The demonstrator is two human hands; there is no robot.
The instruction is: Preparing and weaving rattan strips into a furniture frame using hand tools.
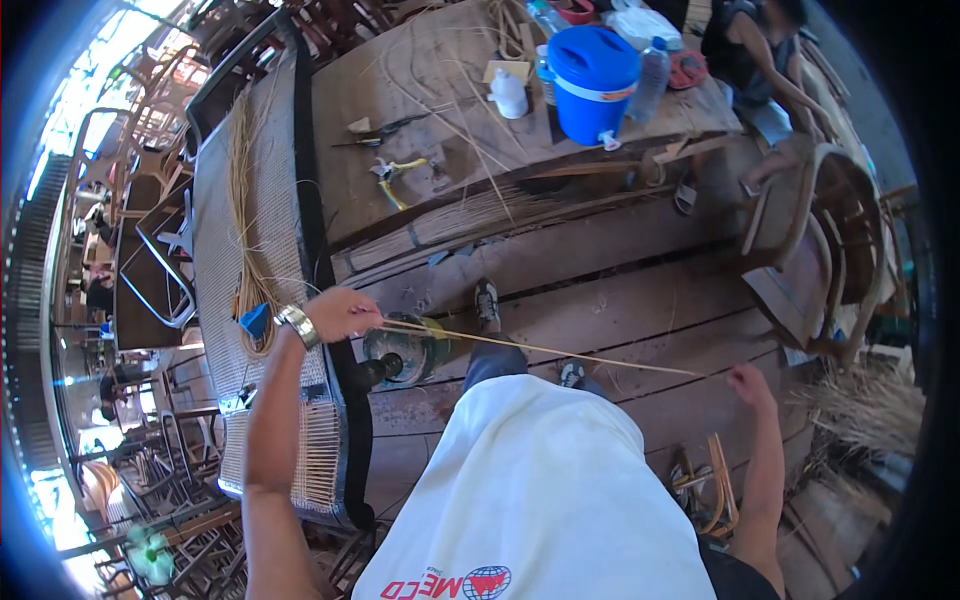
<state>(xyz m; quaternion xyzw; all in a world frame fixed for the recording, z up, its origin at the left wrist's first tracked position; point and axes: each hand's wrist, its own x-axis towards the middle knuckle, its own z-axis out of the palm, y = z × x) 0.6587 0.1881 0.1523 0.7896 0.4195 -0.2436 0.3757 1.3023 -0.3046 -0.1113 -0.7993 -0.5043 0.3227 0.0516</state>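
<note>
A long, thin cane strand (540, 348) stretches nearly straight across the front of my body. Its left end is pinched in the fingers of my left hand (345, 313), which has a metal watch (297, 325) at the wrist. My right hand (750, 385) is closed at the strand's other end, out to the right; the last bit fades from sight just short of the fingers. Beside my left hand stands a dark-framed piece of furniture with a woven cane panel (215, 215). A bundle of loose cane strands (243, 190) and a blue object (255, 320) lie on it.
A wooden worktable (400, 85) ahead bears yellow-handled pliers (397, 178), a white bottle (508, 93) and a blue water cooler (592, 85). Another person (755, 50) sits at the far right. Wooden chair frames (815, 250) and a cane scrap pile (870, 405) stand to my right.
</note>
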